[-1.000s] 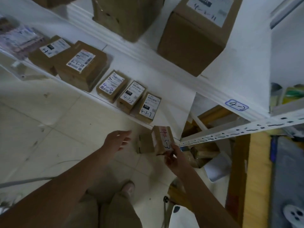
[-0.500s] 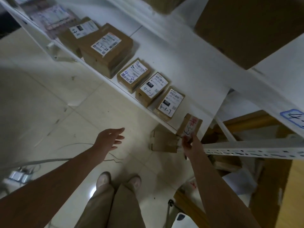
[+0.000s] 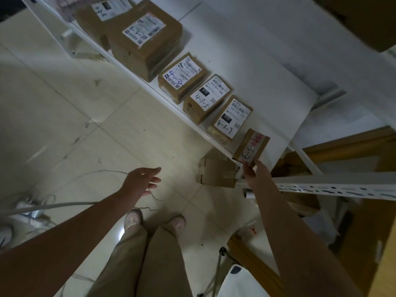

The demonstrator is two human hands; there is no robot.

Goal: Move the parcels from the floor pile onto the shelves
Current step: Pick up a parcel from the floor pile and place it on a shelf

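Small cardboard parcel point(image 3: 251, 147) now carried up to the white shelf point(image 3: 252, 67) edge, right hand point(image 3: 254, 171) pinching its lower end, tilted beside flat labelled box point(image 3: 230, 118), left hand point(image 3: 142, 181) empty, fingers spread over glossy tiled floor point(image 3: 64, 125).

I see a small brown cardboard parcel point(image 3: 251, 147) with red handwriting on its white label, tilted at the front edge of the white shelf point(image 3: 246, 67), its lower end overhanging the lip, just beside the parcel marked 4-3-7 point(image 3: 230, 118). Along the same shelf edge I count a row of flat parcels lying label-up: one marked 4-3-5 point(image 3: 206, 98), another with blue writing point(image 3: 182, 77), a taller box point(image 3: 144, 38), and one more behind it point(image 3: 100, 16). On the floor below the shelf I see a plain cardboard box point(image 3: 217, 173).
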